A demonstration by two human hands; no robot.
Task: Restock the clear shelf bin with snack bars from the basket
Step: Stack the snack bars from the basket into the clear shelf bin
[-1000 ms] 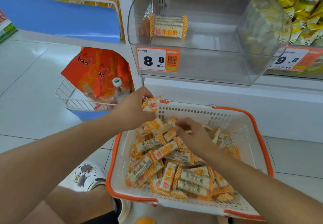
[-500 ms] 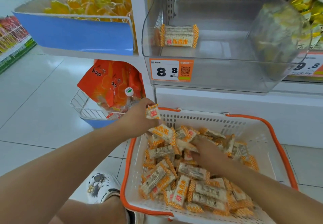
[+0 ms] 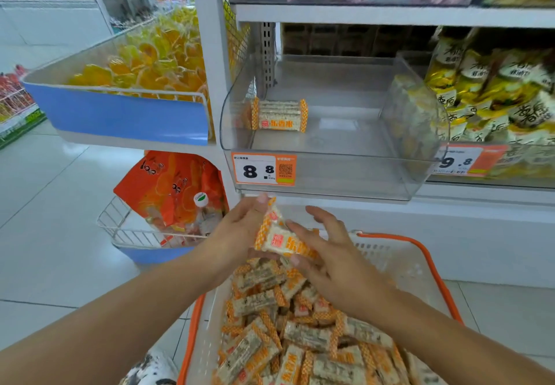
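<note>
- While only the head view is given, it shows the step plainly: a few snack bars (image 3: 280,239) are gathered just above the basket (image 3: 437,267), below the clear shelf bin (image 3: 330,171)
- Left hand (image 3: 237,234) cups the bars from the bin's left side, fingers curled round them; right hand (image 3: 327,252) presses them with its thumb, the other fingers spread loosely
- Inside the bin lies one bar (image 3: 280,115), near its left wall; the basket beneath remains heaped
- Next, I judge, comes a lift over the bin's front lip, then a release well inside, without spilling
</note>
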